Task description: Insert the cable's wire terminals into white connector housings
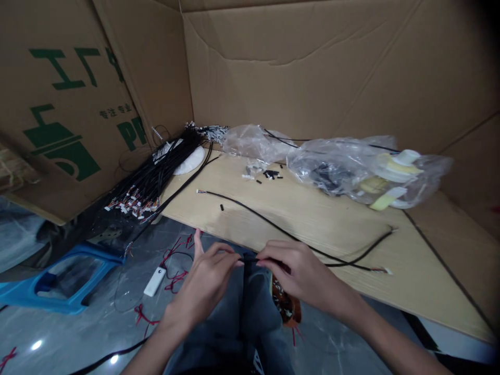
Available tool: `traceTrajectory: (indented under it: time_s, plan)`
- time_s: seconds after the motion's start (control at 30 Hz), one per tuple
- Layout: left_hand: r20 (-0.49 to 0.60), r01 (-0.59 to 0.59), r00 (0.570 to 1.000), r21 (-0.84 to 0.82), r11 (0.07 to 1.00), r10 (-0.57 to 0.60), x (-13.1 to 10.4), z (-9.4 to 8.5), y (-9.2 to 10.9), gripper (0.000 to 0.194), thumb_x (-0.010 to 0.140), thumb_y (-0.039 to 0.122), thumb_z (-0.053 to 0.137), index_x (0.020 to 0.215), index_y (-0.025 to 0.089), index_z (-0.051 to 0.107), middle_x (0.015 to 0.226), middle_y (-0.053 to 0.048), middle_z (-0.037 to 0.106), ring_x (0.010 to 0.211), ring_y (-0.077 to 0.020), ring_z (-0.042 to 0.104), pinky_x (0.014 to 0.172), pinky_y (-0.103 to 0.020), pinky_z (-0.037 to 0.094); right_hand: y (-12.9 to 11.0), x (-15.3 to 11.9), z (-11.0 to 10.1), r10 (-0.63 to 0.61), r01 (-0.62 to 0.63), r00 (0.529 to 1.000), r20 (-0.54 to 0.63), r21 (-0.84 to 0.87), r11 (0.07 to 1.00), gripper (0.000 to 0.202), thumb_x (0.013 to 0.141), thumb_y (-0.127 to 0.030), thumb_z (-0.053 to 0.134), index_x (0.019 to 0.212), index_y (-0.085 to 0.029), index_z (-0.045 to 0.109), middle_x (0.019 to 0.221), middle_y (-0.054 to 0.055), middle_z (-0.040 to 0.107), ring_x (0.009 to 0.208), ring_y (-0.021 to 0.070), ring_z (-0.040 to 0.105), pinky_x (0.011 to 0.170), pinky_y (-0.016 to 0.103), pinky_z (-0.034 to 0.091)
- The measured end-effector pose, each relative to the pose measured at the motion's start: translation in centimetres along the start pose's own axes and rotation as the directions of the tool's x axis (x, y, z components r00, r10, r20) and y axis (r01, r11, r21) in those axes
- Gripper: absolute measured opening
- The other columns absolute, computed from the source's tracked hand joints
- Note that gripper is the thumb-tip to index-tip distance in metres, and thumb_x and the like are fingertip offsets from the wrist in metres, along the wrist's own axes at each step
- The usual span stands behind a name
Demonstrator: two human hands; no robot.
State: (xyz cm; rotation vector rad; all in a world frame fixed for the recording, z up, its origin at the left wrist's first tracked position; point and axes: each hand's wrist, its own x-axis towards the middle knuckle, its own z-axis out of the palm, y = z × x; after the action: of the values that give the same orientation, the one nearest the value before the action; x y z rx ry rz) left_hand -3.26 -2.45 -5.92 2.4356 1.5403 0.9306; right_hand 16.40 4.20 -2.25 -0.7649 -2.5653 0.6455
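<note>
A short stretch of black cable (250, 260) runs between my two hands, above my lap and in front of the table edge. My left hand (214, 271) pinches its left side, with one finger raised. The fingertips of my right hand (287, 263) close on it a little to the right. Past my right hand, black cable continues over the board to a thin-wired end. Black cable also shows below my left forearm. Another black cable (265, 217) with a white connector at each end lies on the board, crossing the first near its right part.
A pale board (312, 224) carries small black sleeves (271, 174), white connectors (250, 169) and clear plastic bags (336, 166). A thick bundle of black cables (167, 161) lies at left. Cardboard walls (289, 67) stand behind. Below are a blue stool (78, 297) and a white box (155, 282).
</note>
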Motion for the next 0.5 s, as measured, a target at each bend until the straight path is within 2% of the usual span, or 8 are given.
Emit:
traceTrajectory:
  time_s: [0.1, 0.17, 0.23, 0.33, 0.43, 0.5]
  plan:
    - [0.094, 0.024, 0.995, -0.061, 0.998, -0.018, 0.4, -0.3, -0.3, 0.018, 0.091, 0.014, 0.046, 0.083, 0.017, 0.061, 0.08, 0.001, 0.067, 0.079, -0.0122, 0.063, 0.107, -0.066, 0.018, -0.1, -0.5, 0.5, -0.07, 0.074, 0.996, 0.058, -0.066, 0.995, 0.022, 0.089, -0.006, 0.045, 0.087, -0.012, 0.065, 0.078, 0.009, 0.062, 0.073, 0.0212, 0.057, 0.067, 0.033, 0.044]
    - [0.11, 0.01, 0.994, -0.076, 0.997, -0.001, 0.6, -0.3, -0.4, 0.013, 0.089, 0.016, 0.053, 0.083, 0.019, 0.064, 0.079, 0.003, 0.067, 0.078, -0.011, 0.064, 0.11, -0.06, 0.021, -0.2, -0.6, 0.8, -0.101, 0.11, 0.989, 0.106, -0.077, 0.991, 0.023, 0.086, -0.003, 0.044, 0.089, -0.011, 0.065, 0.082, 0.012, 0.062, 0.078, 0.0237, 0.056, 0.07, 0.036, 0.045]
    - [0.089, -0.029, 0.995, -0.055, 0.998, 0.034, 0.8, 0.0, -0.3, 0.011, 0.087, 0.016, 0.057, 0.083, 0.021, 0.066, 0.082, 0.002, 0.069, 0.086, -0.0125, 0.064, 0.112, -0.06, 0.013, -0.2, -0.4, 1.0, -0.102, 0.111, 0.985, 0.14, -0.054, 0.992, 0.023, 0.085, -0.002, 0.044, 0.088, -0.011, 0.065, 0.084, 0.013, 0.063, 0.081, 0.0236, 0.057, 0.073, 0.037, 0.046]
    - [0.016, -0.098, 0.995, 0.041, 0.994, 0.097, 0.8, 0.8, 0.1, 0.015, 0.088, 0.011, 0.053, 0.085, 0.018, 0.066, 0.08, -0.001, 0.069, 0.101, -0.0185, 0.06, 0.108, -0.067, -0.004, 0.3, 0.3, 1.2, -0.035, 0.03, 0.986, 0.16, 0.037, 0.999, 0.018, 0.088, -0.006, 0.045, 0.087, -0.012, 0.063, 0.083, 0.01, 0.064, 0.078, 0.019, 0.06, 0.07, 0.032, 0.049]
    - [-0.083, -0.136, 0.985, 0.149, 0.979, 0.15, 0.8, 1.9, 0.3, 0.015, 0.089, 0.01, 0.051, 0.083, 0.014, 0.064, 0.078, -0.002, 0.068, 0.102, -0.0226, 0.059, 0.104, -0.07, -0.012, 1.5, 1.1, 1.4, 0.065, -0.098, 0.981, 0.185, 0.174, 0.98, 0.013, 0.091, -0.011, 0.047, 0.1, -0.012, 0.056, 0.071, 0.001, 0.063, 0.059, 0.0115, 0.06, 0.055, 0.023, 0.049]
    - [-0.142, -0.121, 0.979, 0.188, 0.975, 0.149, 1.0, 2.7, 0.0, 0.011, 0.087, 0.011, 0.055, 0.081, 0.013, 0.064, 0.082, -0.001, 0.067, 0.101, -0.0232, 0.059, 0.103, -0.07, -0.014, 2.6, 1.7, 1.5, 0.107, -0.162, 0.97, 0.22, 0.248, 0.955, 0.018, 0.093, -0.015, 0.048, 0.11, -0.011, 0.05, 0.067, -0.003, 0.061, 0.05, 0.0091, 0.058, 0.048, 0.02, 0.048]
